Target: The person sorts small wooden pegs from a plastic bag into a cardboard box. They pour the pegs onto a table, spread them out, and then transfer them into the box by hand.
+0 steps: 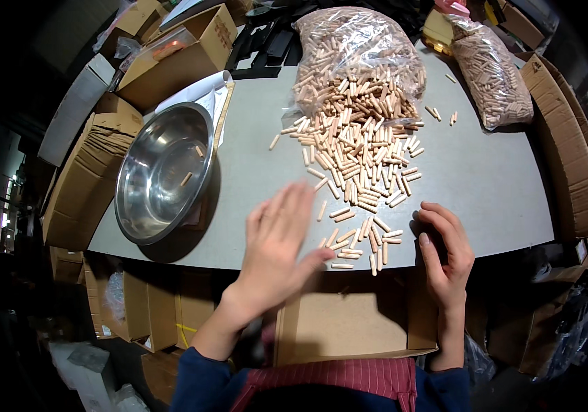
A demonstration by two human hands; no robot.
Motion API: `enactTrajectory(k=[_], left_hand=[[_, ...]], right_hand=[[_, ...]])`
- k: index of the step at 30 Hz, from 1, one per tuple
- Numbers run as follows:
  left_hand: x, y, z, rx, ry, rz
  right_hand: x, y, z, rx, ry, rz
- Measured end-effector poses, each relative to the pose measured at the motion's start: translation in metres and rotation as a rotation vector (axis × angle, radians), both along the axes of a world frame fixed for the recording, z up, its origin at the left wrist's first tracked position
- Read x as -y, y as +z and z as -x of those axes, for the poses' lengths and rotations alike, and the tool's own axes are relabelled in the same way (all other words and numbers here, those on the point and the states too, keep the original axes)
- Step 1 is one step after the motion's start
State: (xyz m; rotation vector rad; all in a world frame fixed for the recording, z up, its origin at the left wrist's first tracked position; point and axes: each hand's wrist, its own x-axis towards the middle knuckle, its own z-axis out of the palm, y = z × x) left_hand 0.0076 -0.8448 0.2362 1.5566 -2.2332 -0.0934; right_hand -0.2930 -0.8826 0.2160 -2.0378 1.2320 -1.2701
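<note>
A heap of short wooden dowels (359, 147) spills from a large clear plastic bag (359, 41) down the grey table (252, 151). A smaller loose group of dowels (369, 237) lies at the near edge between my hands. My left hand (277, 233), slightly blurred, is open and palm down just left of that group, with no dowel visible in it. On the group's right side, my right hand (448, 254) rests near the table edge. Its fingers are bent and the thumb is apart from them; I see nothing held. An open cardboard box (342, 329) sits below the edge, in front of me.
A steel bowl (163, 172) with two dowels inside stands at the left, beside papers (201, 93). A second bag of dowels (489, 75) lies at the far right, near a few stray dowels (433, 113). Cardboard boxes (177, 58) flank both sides.
</note>
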Motion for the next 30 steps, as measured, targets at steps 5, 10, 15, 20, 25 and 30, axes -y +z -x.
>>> enactTrajectory(k=[5,10,15,20,25,30], left_hand=[[-0.002,-0.006,-0.016,0.074,0.064,-0.046],[-0.001,0.0,-0.007,0.211,0.001,-0.078],[-0.002,-0.002,-0.004,0.218,0.007,-0.035],[-0.04,-0.026,-0.006,0.017,0.104,0.052],[-0.126,-0.04,-0.002,-0.089,0.199,-0.026],[-0.178,-0.079,-0.011,-1.386,0.388,-0.757]], right_hand=[[0.001,-0.001,0.001,-0.033,0.012,0.032],[0.002,0.0,0.001,-0.048,0.016,0.042],[-0.019,0.001,0.018,-0.156,-0.151,0.065],[-0.079,-0.026,0.073,-0.011,-0.287,-0.048],[-0.125,-0.066,0.075,0.334,-0.144,-0.736],[-0.117,-0.068,0.056,0.879,-0.106,-1.053]])
